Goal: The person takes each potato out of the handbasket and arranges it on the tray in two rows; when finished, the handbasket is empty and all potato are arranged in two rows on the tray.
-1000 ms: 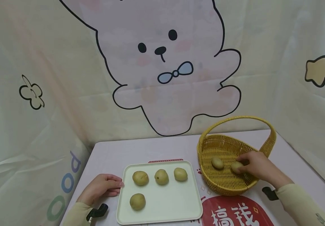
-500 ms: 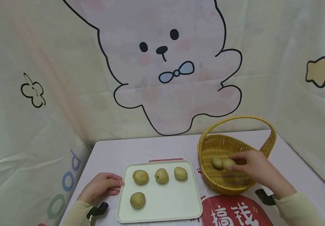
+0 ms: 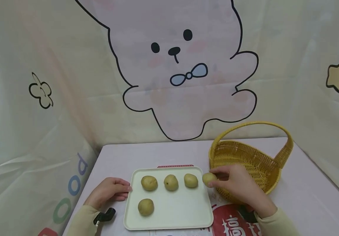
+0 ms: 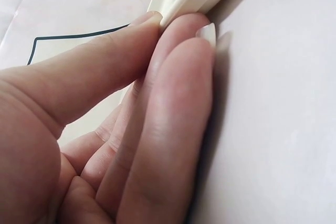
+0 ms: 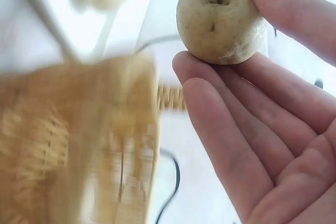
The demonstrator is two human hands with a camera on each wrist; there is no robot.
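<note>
My right hand (image 3: 240,185) pinches a small, roundish potato (image 3: 209,179) between thumb and fingers, just off the right edge of a white tray (image 3: 181,209). In the right wrist view the held potato (image 5: 218,22) shows dark eyes in its skin. At the tray's left rim, the thumb and fingertips of my left hand (image 3: 107,191) grip the edge. On the tray lie a back row of three potatoes, the left one (image 3: 149,183), the middle one (image 3: 170,182) and the right one (image 3: 190,180), with another potato (image 3: 146,207) at front left.
A yellow wicker basket (image 3: 240,147) with a tall arched handle (image 3: 258,123) stands at the right, partly hidden by my right hand and forearm. A red printed patch (image 3: 231,219) marks the cloth right of the tray. Behind the table hangs a curtain (image 3: 92,127) with a cartoon bear.
My right hand has carried the potato left, out of the basket and over to the tray's right edge. The left hand keeps its place at the tray's rim.
</note>
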